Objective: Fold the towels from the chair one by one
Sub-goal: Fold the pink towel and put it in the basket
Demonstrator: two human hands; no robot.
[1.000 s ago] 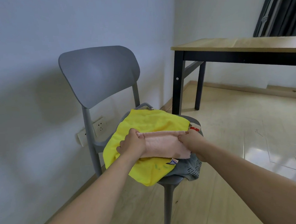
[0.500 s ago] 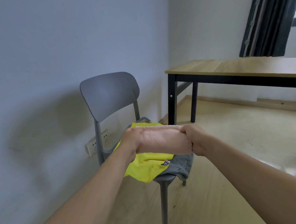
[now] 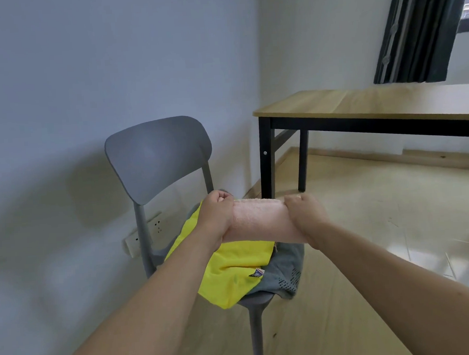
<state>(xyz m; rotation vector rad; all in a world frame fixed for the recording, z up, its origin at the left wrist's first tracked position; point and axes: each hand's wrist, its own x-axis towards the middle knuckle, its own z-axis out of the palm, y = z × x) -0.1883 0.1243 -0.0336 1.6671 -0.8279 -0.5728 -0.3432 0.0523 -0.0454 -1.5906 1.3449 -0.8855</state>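
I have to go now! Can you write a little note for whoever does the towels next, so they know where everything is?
Left hand grips one end of the pink towel; right hand grips the other end.
The pink towel is folded into a narrow band, held in the air above the chair.
Yellow towel and grey towel lie unfolded on the seat.
Left: finish and put down the pink one, then fold the other two.

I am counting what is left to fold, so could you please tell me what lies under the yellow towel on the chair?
A grey cloth pokes out from under the yellow towel, on the chair. Anything deeper is covered.
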